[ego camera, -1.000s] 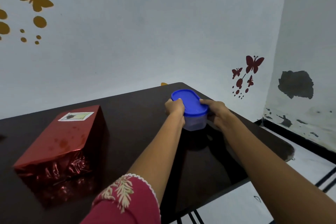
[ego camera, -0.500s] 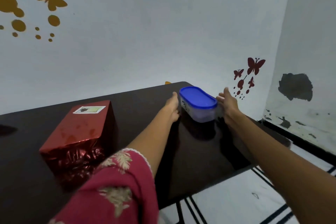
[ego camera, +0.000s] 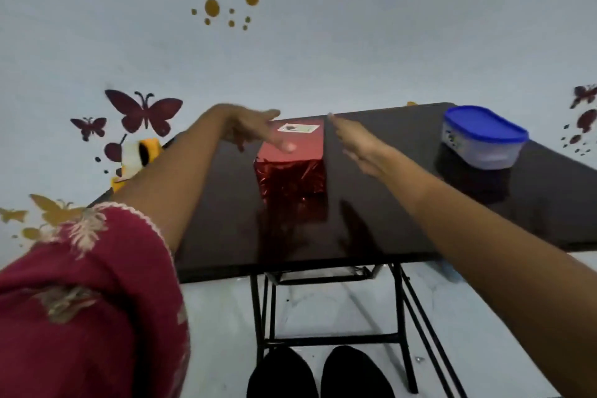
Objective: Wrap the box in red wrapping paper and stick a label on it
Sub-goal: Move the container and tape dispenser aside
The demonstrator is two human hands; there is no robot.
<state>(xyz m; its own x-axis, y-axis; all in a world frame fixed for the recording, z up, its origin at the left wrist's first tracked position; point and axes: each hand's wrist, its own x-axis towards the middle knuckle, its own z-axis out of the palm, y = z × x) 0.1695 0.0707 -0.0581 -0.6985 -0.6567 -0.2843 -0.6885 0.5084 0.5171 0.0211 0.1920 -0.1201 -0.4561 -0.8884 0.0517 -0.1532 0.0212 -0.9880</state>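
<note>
**Inspector:** Head view. Where is the box?

**Recorder:** The box (ego camera: 290, 168), wrapped in red foil paper, stands on the dark table (ego camera: 387, 203) just left of the frame's centre. The paper on its near face is crinkled. A white label (ego camera: 298, 128) lies flat on the top face, towards the far edge.

**Inspector:** Left hand?

**Recorder:** The left hand (ego camera: 255, 131) reaches in from the left above the box's upper left edge. Its fingers are straight and released, grasping nothing. One fingertip (ego camera: 286, 146) shows in front of the top face, nearer than the label. Motion blur prevents telling whether it touches the paper.

**Inspector:** Right hand?

**Recorder:** The right hand (ego camera: 358, 149) is just beside the box's right side, palm turned towards it. Its fingers (ego camera: 342, 131) are extended and slack, the tips level with the far right corner. Contact with the box cannot be confirmed. The box sits between the two hands.

**Inspector:** Other items?

**Recorder:** A clear tub with a blue lid (ego camera: 481, 139) stands at the right of the table, well apart from the box. A yellow and white object (ego camera: 139, 155) shows at the table's left edge. A red patterned sleeve (ego camera: 90, 284) fills the lower left. Two dark shoes (ego camera: 319, 371) are at the bottom centre, under the table's black legs. Butterfly decals (ego camera: 145, 110) mark the wall.
</note>
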